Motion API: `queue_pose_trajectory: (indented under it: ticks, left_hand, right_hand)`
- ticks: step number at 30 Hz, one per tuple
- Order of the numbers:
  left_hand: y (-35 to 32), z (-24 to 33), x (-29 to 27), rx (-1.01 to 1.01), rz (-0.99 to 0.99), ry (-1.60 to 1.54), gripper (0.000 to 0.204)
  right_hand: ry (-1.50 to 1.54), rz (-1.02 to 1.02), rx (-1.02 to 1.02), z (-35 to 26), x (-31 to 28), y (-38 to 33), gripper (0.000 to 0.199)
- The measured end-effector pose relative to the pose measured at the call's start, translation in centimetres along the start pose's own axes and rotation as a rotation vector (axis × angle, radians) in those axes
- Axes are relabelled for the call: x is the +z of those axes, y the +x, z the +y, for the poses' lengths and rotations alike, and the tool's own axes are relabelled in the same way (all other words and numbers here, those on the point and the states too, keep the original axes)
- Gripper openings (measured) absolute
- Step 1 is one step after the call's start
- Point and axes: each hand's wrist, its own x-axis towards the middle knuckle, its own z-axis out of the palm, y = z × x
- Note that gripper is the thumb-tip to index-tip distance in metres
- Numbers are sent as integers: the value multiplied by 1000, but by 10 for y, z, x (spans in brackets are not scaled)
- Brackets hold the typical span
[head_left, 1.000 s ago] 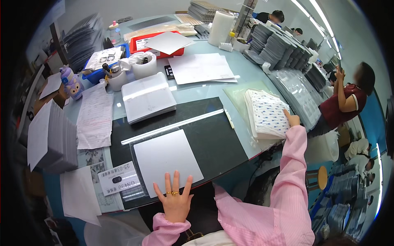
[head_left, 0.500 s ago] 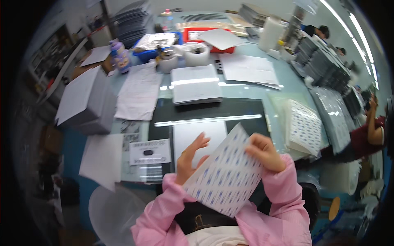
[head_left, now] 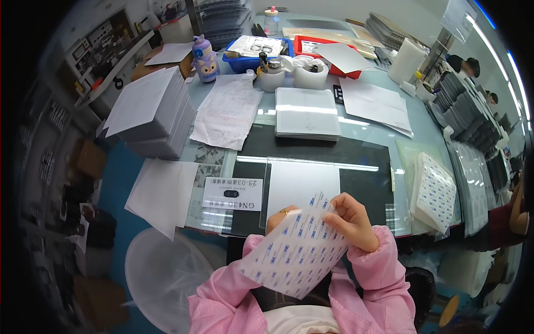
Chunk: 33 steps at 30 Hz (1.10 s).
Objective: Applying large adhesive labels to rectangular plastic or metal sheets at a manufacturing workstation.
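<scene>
My right hand (head_left: 356,222) pinches the upper right edge of a white backing sheet (head_left: 295,253) with rows of blue print. The sheet is tilted and slightly curved, held above my lap at the table's front edge. Behind its upper left side is my left hand (head_left: 276,220), with a ring on one finger; its fingertips are hidden by the sheet. Just beyond both hands, a plain white sheet (head_left: 303,181) lies on a black mat (head_left: 361,178). To the right rests a stack of similar blue-printed sheets (head_left: 431,192).
A printed card (head_left: 232,193) lies left of the mat. Past it stand a tall stack of grey-white sheets (head_left: 147,111) and a purple bottle (head_left: 206,61). A clear-wrapped pile (head_left: 307,114) sits behind the mat, near blue (head_left: 245,64) and red trays (head_left: 336,69). Below is a translucent bin (head_left: 161,278).
My left hand has gone from open beside the sheet to behind it. The sheet is lower and more bent, still in my right hand. The view has shifted left.
</scene>
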Motion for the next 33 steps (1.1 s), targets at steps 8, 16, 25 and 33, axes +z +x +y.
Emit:
queue_pose_trajectory:
  ticks: [8,16,25,33]
  left_hand:
    - [3,-2,-29,708,-126,587,18]
    - [-68,76,-117,482,869,54,19]
    - [-88,139,-312,255,1263,1564,39]
    - [-71,129,-227,-86,1044,1974,89]
  right_hand:
    - [-386,-4,-366,-15,9,16,9]
    - [383,713,-582,-1,-125,14,15]
    - [-114,928,-768,-62,-97,-2,8]
    - [-847,659,-900,-79,-54,-13,5]
